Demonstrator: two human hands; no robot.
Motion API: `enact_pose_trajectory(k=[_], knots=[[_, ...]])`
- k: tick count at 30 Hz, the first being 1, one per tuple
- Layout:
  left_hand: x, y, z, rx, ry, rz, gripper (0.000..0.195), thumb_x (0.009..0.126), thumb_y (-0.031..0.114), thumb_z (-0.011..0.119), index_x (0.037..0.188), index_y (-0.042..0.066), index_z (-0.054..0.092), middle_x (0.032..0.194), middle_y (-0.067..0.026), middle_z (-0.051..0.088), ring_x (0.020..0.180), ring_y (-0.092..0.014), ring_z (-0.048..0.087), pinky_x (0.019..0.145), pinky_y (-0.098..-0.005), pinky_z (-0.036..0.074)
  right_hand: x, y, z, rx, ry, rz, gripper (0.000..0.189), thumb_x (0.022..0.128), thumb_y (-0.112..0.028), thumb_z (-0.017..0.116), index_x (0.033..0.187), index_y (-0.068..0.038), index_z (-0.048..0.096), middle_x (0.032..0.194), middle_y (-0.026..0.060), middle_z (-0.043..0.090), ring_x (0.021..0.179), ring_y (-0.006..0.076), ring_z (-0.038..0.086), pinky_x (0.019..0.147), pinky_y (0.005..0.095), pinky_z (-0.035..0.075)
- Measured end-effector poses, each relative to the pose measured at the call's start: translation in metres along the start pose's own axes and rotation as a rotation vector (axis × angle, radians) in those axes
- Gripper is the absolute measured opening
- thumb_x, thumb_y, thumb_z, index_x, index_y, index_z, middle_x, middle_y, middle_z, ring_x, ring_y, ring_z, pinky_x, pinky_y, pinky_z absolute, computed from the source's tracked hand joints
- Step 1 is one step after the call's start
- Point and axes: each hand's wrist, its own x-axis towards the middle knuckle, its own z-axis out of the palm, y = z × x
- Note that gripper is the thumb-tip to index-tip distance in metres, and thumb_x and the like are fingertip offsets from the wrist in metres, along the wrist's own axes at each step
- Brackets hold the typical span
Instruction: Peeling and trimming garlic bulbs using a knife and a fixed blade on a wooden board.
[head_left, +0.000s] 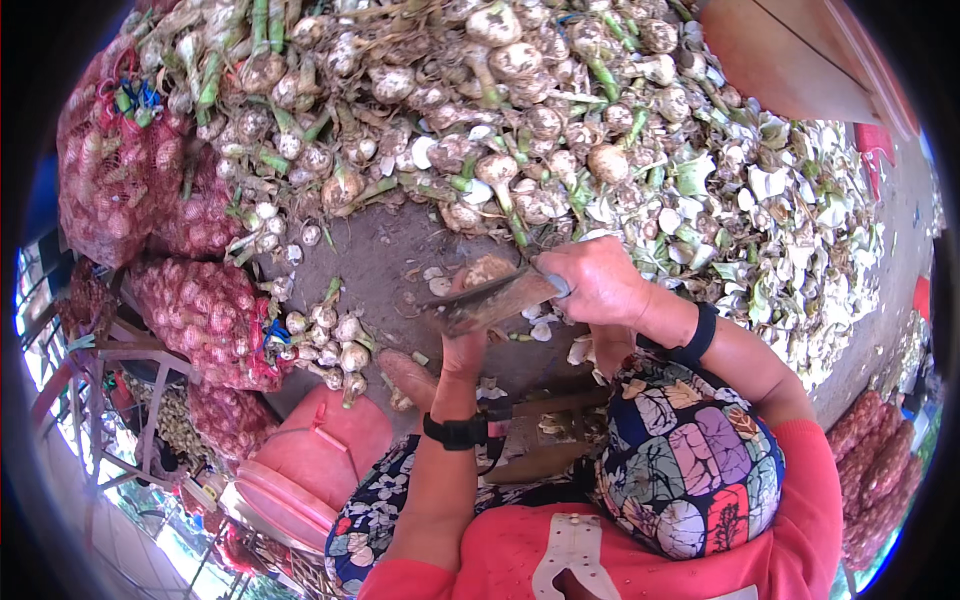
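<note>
Near the middle of the head view, my right hand (592, 277) grips the handle of a broad, dirt-stained knife (499, 296), its blade pointing left. Just beyond the blade, my left hand (465, 341) holds a garlic bulb (487, 270); the blade hides part of the hand and bulb. Whether the edge touches the bulb, I cannot tell. A large heap of garlic bulbs (517, 60) with green stems lies beyond both hands. Several trimmed bulbs (330, 341) form a small pile left of my left hand. Cut garlic pieces (439, 281) lie on the ground beside it.
Red mesh sacks of garlic (202, 315) stand at the left. A pink bucket (330, 435) lies tipped at lower left, near a metal frame (154, 405). Peelings and stem scraps (765, 240) spread along the right. More filled sacks (874, 472) are at lower right, and a large pale container (780, 52) is at upper right.
</note>
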Motion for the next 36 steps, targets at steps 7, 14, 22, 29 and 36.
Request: enact_pose_trajectory(k=[7,14,22,29,36], knots=[[-0.012,0.023,0.016,-0.288,-0.021,-0.096,0.075,0.085,0.049,0.059,0.136,-0.002,0.038,0.123,-0.0121,0.052,0.109,-0.019,0.049,0.094,-0.0331,0.041,-0.018,0.000,-0.019,0.020,0.071,-0.059,0.020,0.061,-0.015,0.062,0.079,-0.009,0.057,0.072,0.0068,0.062,0.068,0.0307,0.064,0.055,0.0437,0.050],[-0.020,0.077,0.064,-1.039,0.308,-0.415,0.050,0.092,0.038,0.054,0.125,0.000,0.050,0.109,-0.0095,0.061,0.092,-0.019,0.061,0.083,-0.0320,0.050,-0.028,0.020,-0.017,-0.005,0.125,-0.075,0.026,0.057,-0.014,0.064,0.082,-0.010,0.059,0.068,0.0051,0.059,0.063,0.0284,0.063,0.051,0.0412,0.049],[-0.012,0.090,0.069,-0.036,-0.143,-0.006,0.041,0.083,0.013,0.064,0.121,0.000,0.054,0.105,-0.0078,0.065,0.093,-0.018,0.063,0.085,-0.0317,0.051,-0.045,0.090,-0.001,0.386,0.048,0.451,0.022,0.079,-0.016,0.069,0.100,-0.008,0.066,0.083,0.0069,0.069,0.079,0.0180,0.067,0.070,0.0285,0.053],[0.010,0.109,0.119,0.517,0.223,0.438,0.047,0.082,0.006,0.063,0.128,0.004,0.051,0.125,-0.0128,0.051,0.119,-0.022,0.046,0.096,-0.0342,0.038,-0.015,0.047,-0.002,1.541,0.135,0.269,0.026,0.081,-0.014,0.072,0.103,-0.002,0.065,0.099,0.0033,0.065,0.086,0.0150,0.062,0.082,0.0291,0.049],[0.008,0.096,0.086,-0.256,0.109,-0.185,0.030,0.082,0.004,0.065,0.111,-0.001,0.062,0.101,-0.0059,0.065,0.088,-0.011,0.061,0.076,-0.0234,0.048,0.001,0.015,-0.013,0.560,0.146,0.001,0.019,0.074,-0.013,0.069,0.092,-0.011,0.064,0.076,0.0080,0.065,0.069,0.0215,0.064,0.065,0.0342,0.051]])
